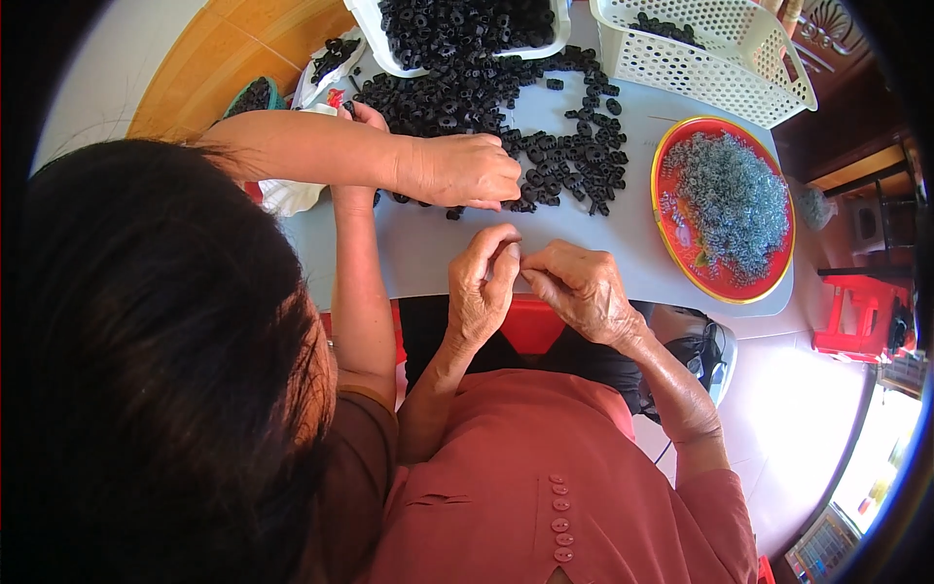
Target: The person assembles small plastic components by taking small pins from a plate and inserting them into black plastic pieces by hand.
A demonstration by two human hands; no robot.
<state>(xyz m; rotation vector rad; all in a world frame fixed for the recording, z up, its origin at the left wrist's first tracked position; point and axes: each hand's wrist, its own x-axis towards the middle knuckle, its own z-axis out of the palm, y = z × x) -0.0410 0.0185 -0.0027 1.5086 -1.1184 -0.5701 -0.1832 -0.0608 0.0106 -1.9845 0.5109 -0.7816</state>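
Observation:
Above my lap, at the table's near edge, my left hand [484, 282] and my right hand [584, 290] almost meet at the fingertips. Both are closed in a pinch; whatever sits between the fingers is too small or hidden to make out. Just beyond them, small black plastic pieces [574, 161] lie scattered, spreading from a larger heap [438, 102]. A red oval tray with a yellow rim [666, 229], right of my hands, holds a pile of small metal springs [732, 209].
A co-worker leans in at left, one hand [467, 170] over the black pieces. Behind the heap stands a white tub [561, 27] of black pieces. A white perforated basket [700, 83] is at the far right. A red stool [856, 316] stands on the floor at right.

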